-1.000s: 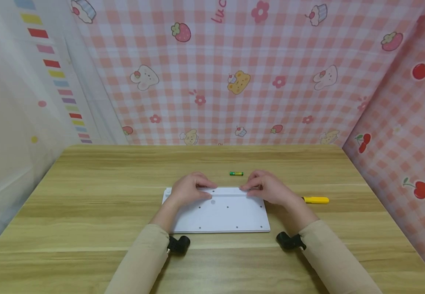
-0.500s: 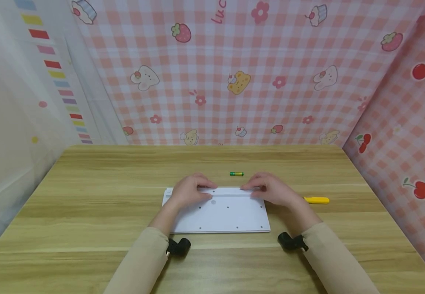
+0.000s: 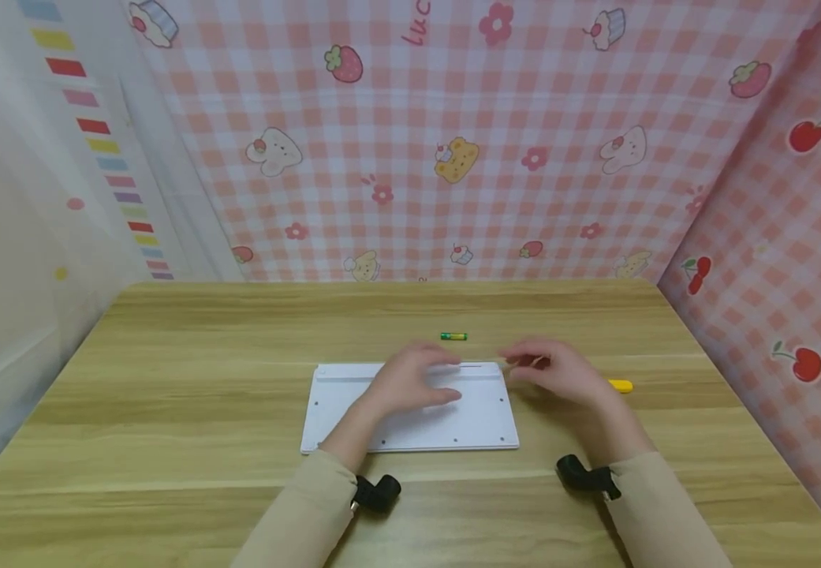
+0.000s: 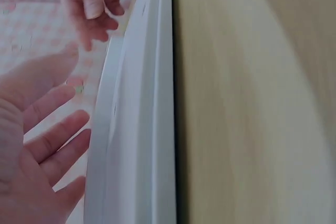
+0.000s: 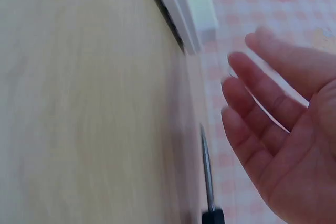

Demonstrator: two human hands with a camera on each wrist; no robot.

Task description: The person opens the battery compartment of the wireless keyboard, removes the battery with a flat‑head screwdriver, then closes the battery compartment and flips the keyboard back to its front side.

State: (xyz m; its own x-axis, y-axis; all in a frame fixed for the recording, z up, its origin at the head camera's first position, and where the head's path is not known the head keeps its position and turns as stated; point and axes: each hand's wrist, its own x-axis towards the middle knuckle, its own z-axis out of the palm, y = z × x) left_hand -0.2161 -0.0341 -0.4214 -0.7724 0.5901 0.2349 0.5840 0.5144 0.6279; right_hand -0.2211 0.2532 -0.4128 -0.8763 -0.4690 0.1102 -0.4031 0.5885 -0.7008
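A flat white keyboard (image 3: 481, 418) lies face down on the table, its underside dotted with small screws and a raised bar along the far edge. Over its middle hovers my left hand (image 3: 413, 383), fingers spread and thumb apart; the left wrist view shows nothing in that hand (image 4: 37, 150). A thin red line shows on the bar beyond the left fingertips. Just off the keyboard's right end is my right hand (image 3: 552, 367). In the right wrist view its fingers (image 5: 247, 98) are loosely bent and hold nothing.
Behind the keyboard lies a small green and yellow battery (image 3: 453, 336). A screwdriver with a yellow handle (image 3: 621, 386) lies to the right, partly hidden by the right wrist; its metal shaft (image 5: 208, 171) shows in the right wrist view. Patterned cloth (image 3: 382, 142) hangs behind the table.
Both hands have let go of the keyboard's far edge. The left hand has moved right over the keyboard with its fingers opening, and the right hand has drawn off to the right.
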